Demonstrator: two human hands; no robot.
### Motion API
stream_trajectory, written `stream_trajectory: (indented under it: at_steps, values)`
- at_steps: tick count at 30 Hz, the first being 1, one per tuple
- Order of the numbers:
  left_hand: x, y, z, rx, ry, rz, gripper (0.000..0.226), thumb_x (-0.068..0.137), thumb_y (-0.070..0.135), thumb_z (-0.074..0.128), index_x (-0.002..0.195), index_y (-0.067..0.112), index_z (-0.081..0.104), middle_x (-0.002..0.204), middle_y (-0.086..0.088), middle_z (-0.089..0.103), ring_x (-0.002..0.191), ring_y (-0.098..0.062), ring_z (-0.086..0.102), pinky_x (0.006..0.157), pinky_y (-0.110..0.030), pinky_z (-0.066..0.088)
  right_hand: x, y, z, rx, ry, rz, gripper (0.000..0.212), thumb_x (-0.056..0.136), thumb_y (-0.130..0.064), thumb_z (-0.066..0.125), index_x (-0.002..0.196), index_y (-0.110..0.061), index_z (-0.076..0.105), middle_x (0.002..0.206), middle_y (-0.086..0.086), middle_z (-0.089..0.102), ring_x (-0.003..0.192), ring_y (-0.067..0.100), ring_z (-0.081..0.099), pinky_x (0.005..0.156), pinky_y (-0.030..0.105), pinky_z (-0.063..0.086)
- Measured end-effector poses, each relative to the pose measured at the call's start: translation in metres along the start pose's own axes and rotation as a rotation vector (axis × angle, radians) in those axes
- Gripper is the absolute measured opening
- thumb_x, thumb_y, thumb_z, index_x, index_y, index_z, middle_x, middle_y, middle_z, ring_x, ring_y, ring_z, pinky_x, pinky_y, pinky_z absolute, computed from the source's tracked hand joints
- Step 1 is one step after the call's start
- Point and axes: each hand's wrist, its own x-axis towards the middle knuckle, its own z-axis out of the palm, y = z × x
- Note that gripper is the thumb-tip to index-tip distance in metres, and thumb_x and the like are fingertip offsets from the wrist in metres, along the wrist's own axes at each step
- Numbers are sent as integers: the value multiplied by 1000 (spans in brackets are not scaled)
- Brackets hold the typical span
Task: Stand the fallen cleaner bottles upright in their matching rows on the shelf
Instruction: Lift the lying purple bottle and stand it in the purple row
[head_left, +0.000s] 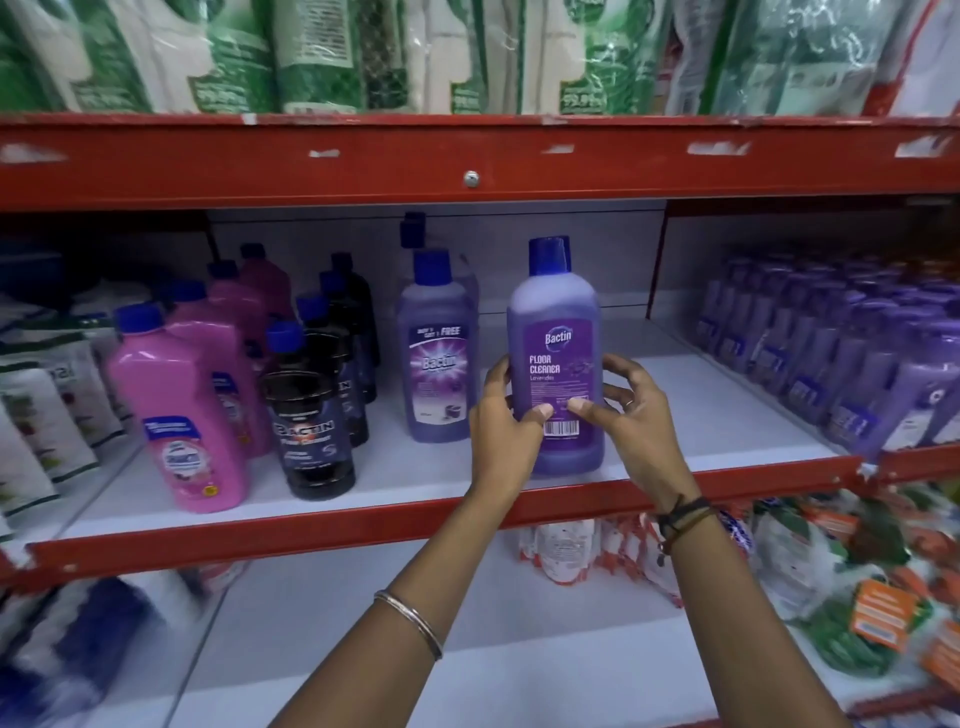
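A purple lavender floor cleaner bottle with a blue cap stands upright near the front of the white shelf. My left hand grips its lower left side and my right hand grips its lower right side, thumbs on the label. To its left stands a row of purple bottles. Further left are a row of black bottles and a row of pink bottles, all upright.
A red shelf beam runs overhead with green and white packs above it. Many small purple bottles fill the right section. White pouches sit at far left. The lower shelf holds packets.
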Motion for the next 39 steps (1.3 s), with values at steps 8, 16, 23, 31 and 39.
stream_trajectory:
  at_steps: [8,16,23,31,39]
  values:
    - [-14,-9,-85,24,104,80,66,79,5,67,136,24,39,122,-2,61,106,-17,63,85,-29,56,-24,2,83,78,-98,-55,55,74,-10,75,119,-23,45,116,-5,58,106,13,62,70,17,56]
    - [-17,-25,-120,78,112,74,71,77,-3,64,136,26,38,123,0,61,106,-12,63,90,-34,56,-35,22,119,122,-111,-27,56,74,-7,76,118,-23,45,116,-6,58,109,14,60,71,18,56]
    - [-13,-28,-116,164,23,107,69,80,24,64,139,29,28,134,-1,50,120,-19,54,95,-44,52,-33,31,113,19,-37,-64,54,77,-16,73,123,-21,46,118,-8,56,110,7,57,77,15,54]
    - [-16,-38,-119,111,98,181,27,89,11,49,114,21,55,114,0,62,101,-10,59,89,-39,53,-41,38,116,-145,110,-127,14,90,-15,56,104,-11,57,99,-5,63,93,5,61,73,13,50]
    - [-6,-32,-112,54,-89,3,75,75,22,75,136,19,31,133,5,46,119,-10,49,89,-9,44,-33,29,109,18,-162,10,45,83,-36,64,119,-11,51,115,0,65,102,11,65,77,19,54]
